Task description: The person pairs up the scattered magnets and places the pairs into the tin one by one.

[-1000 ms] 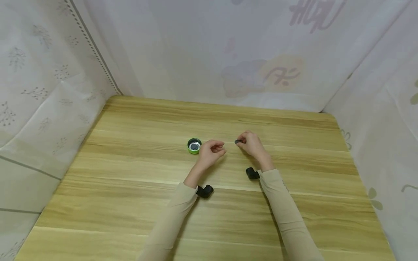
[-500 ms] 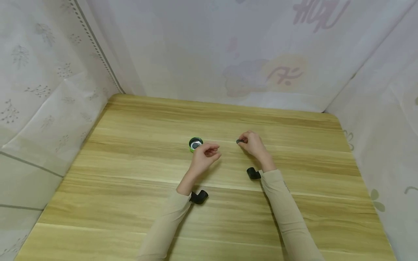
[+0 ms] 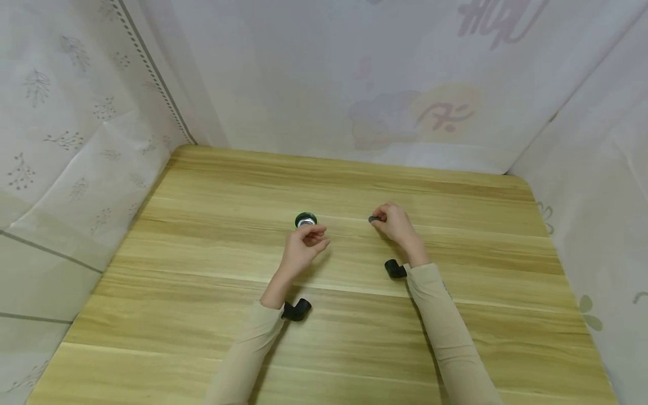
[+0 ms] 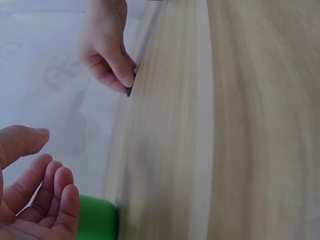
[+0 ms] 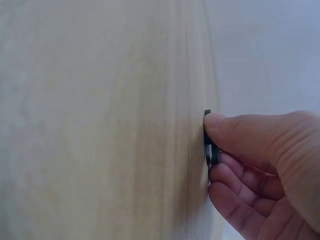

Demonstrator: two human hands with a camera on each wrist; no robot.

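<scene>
My right hand (image 3: 397, 225) pinches small flat black discs (image 5: 208, 142) between thumb and fingers, close over the table; in the right wrist view more than one thin piece shows, edge on. A small round green container (image 4: 96, 218) with a dark inner wall and a silvery bottom stands left of them. My left hand (image 3: 300, 250) is just in front of it, partly covering it in the head view. The left fingers are loosely bent, thumb apart, with nothing between them.
A wood-grain table (image 3: 212, 225) lies under both hands. Black wrist mounts (image 3: 297, 310) stick out from both sleeves. Pale patterned curtains (image 3: 283, 84) hang behind the table and at both sides.
My left hand has drawn back leftward and toward me, now in front of the green container and hiding its near side. The right hand keeps pinching the black discs, nearly still.
</scene>
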